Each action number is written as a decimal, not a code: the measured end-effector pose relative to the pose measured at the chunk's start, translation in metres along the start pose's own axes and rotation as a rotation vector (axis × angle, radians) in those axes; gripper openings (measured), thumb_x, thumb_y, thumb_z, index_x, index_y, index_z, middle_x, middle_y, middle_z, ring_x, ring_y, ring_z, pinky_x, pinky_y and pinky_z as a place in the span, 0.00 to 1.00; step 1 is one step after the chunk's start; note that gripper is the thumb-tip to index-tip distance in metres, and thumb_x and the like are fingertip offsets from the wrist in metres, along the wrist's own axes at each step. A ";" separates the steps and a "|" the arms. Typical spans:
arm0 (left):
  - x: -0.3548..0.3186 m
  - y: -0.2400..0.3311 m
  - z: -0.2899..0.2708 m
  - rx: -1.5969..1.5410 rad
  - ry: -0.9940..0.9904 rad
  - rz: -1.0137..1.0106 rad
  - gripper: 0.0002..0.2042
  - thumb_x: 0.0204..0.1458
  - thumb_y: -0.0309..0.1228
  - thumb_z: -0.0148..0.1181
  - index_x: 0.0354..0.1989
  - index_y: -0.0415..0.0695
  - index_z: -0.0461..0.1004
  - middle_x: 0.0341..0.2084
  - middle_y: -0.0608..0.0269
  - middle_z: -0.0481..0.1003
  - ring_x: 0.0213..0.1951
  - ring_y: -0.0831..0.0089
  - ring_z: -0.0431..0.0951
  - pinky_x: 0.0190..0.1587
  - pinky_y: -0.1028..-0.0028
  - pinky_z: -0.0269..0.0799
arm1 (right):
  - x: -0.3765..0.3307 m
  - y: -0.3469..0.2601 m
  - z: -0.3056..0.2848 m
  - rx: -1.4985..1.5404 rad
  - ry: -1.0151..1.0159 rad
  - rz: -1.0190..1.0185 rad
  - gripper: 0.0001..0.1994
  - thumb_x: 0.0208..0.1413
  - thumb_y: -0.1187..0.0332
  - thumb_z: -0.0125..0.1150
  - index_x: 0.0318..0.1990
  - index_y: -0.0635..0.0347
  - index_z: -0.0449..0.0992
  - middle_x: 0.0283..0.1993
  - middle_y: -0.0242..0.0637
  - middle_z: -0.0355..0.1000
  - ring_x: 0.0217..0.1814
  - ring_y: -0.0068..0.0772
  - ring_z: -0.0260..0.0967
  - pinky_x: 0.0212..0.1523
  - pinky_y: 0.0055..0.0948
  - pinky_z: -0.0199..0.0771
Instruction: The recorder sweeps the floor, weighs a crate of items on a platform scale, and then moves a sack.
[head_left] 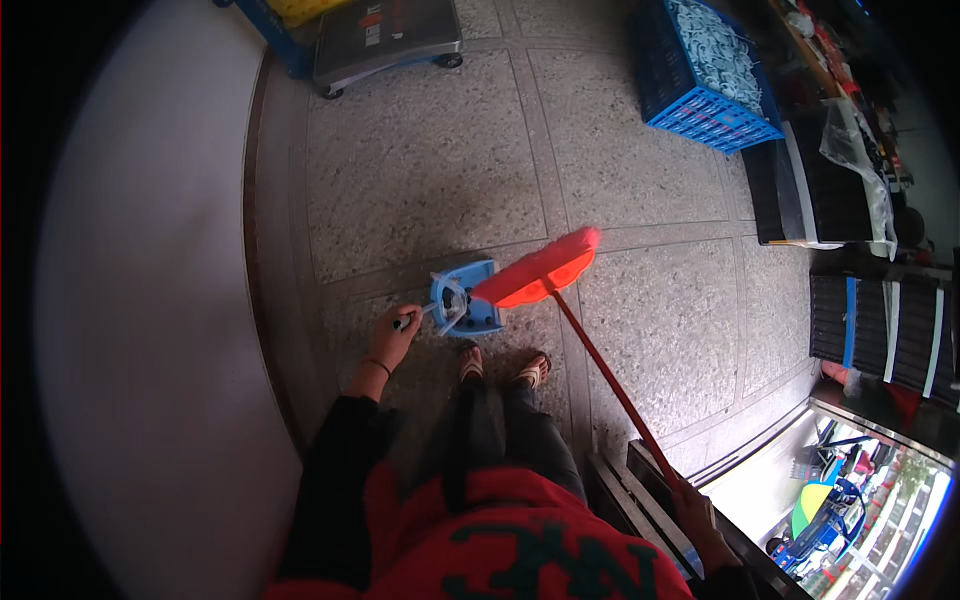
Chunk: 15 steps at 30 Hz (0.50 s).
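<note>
My left hand [392, 340] is closed round the upper end of the handle of a light blue dustpan [488, 325]. The pan stands on the speckled floor just ahead of my feet, with some dark bits in it. To the right, my right hand [692, 508] grips the upper part of a long red-handled broom [612, 368]. Its orange-red head with pink-red bristles [548, 258] slants across the pan's right side. Part of the pan is hidden behind the bristles, and I cannot tell whether they touch it.
A wheeled platform scale [390, 40] stands ahead on the left, near the white wall [160, 300]. Far right is a blue crate [700, 115] full of pale blue pieces. Dark stacked goods with light strips [880, 335] line the right side, beside a doorway [800, 490] to outside.
</note>
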<state>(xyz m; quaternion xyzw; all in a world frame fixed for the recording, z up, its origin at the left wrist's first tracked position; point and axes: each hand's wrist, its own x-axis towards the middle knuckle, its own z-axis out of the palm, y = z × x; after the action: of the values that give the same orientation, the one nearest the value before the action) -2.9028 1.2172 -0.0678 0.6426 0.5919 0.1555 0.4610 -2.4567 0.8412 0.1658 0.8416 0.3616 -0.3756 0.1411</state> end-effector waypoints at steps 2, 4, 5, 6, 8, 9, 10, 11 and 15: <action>0.007 0.001 -0.001 0.027 0.052 0.052 0.09 0.51 0.33 0.55 0.37 0.44 0.74 0.29 0.56 0.74 0.33 0.61 0.75 0.35 0.67 0.70 | -0.001 -0.006 0.000 0.032 0.056 -0.101 0.11 0.52 0.59 0.52 0.41 0.49 0.70 0.29 0.50 0.71 0.34 0.55 0.69 0.29 0.47 0.67; 0.009 0.021 -0.002 0.032 0.083 0.031 0.08 0.50 0.34 0.55 0.35 0.43 0.74 0.27 0.55 0.75 0.32 0.61 0.75 0.34 0.67 0.70 | -0.009 -0.033 -0.008 0.035 -0.043 -0.011 0.10 0.52 0.57 0.51 0.40 0.45 0.68 0.28 0.47 0.71 0.34 0.56 0.69 0.30 0.48 0.67; 0.007 0.036 -0.008 0.028 0.077 -0.020 0.08 0.50 0.34 0.55 0.34 0.43 0.75 0.27 0.54 0.75 0.31 0.60 0.76 0.33 0.67 0.70 | -0.009 -0.037 -0.003 0.069 -0.047 -0.039 0.10 0.52 0.57 0.51 0.39 0.46 0.68 0.27 0.47 0.70 0.33 0.56 0.68 0.31 0.48 0.66; 0.012 0.041 -0.010 0.019 0.112 0.000 0.08 0.50 0.34 0.55 0.34 0.43 0.75 0.26 0.54 0.75 0.30 0.60 0.76 0.32 0.67 0.70 | -0.009 -0.042 -0.003 0.067 -0.041 -0.057 0.10 0.52 0.57 0.51 0.39 0.47 0.69 0.26 0.46 0.70 0.33 0.53 0.69 0.31 0.46 0.67; 0.018 0.043 -0.018 0.013 0.175 0.020 0.09 0.50 0.34 0.55 0.33 0.43 0.75 0.23 0.54 0.75 0.28 0.60 0.76 0.31 0.67 0.69 | -0.015 -0.059 -0.010 0.083 -0.066 -0.066 0.10 0.53 0.57 0.50 0.38 0.48 0.70 0.26 0.44 0.71 0.33 0.50 0.70 0.32 0.44 0.68; 0.025 0.044 -0.026 -0.001 0.170 -0.003 0.09 0.50 0.35 0.55 0.33 0.42 0.75 0.23 0.54 0.75 0.27 0.60 0.76 0.30 0.67 0.69 | -0.018 -0.067 -0.018 0.099 -0.084 -0.057 0.11 0.53 0.56 0.49 0.39 0.48 0.70 0.27 0.44 0.71 0.33 0.50 0.70 0.32 0.44 0.68; 0.030 0.045 -0.031 -0.022 0.158 -0.028 0.10 0.50 0.35 0.56 0.33 0.42 0.75 0.22 0.53 0.75 0.27 0.60 0.76 0.29 0.68 0.69 | -0.020 -0.073 -0.022 0.111 -0.104 -0.039 0.11 0.53 0.56 0.49 0.40 0.47 0.70 0.27 0.43 0.71 0.33 0.50 0.70 0.32 0.44 0.68; 0.035 0.047 -0.038 -0.043 0.146 -0.053 0.10 0.50 0.36 0.56 0.32 0.42 0.75 0.21 0.53 0.75 0.26 0.60 0.76 0.28 0.68 0.68 | -0.021 -0.076 -0.023 0.088 -0.083 -0.035 0.12 0.53 0.55 0.48 0.41 0.47 0.70 0.28 0.43 0.72 0.33 0.49 0.70 0.33 0.44 0.68; 0.052 0.060 -0.064 -0.038 0.231 -0.026 0.12 0.49 0.37 0.56 0.32 0.40 0.75 0.19 0.55 0.74 0.24 0.63 0.76 0.27 0.69 0.67 | -0.018 -0.072 -0.026 0.225 0.010 -0.052 0.13 0.56 0.57 0.47 0.41 0.54 0.71 0.29 0.41 0.70 0.32 0.40 0.68 0.33 0.36 0.67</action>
<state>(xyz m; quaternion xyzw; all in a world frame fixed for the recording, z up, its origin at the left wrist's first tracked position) -2.9008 1.2979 -0.0058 0.6038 0.6463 0.2339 0.4038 -2.5021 0.8957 0.1994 0.8443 0.3396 -0.4131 0.0342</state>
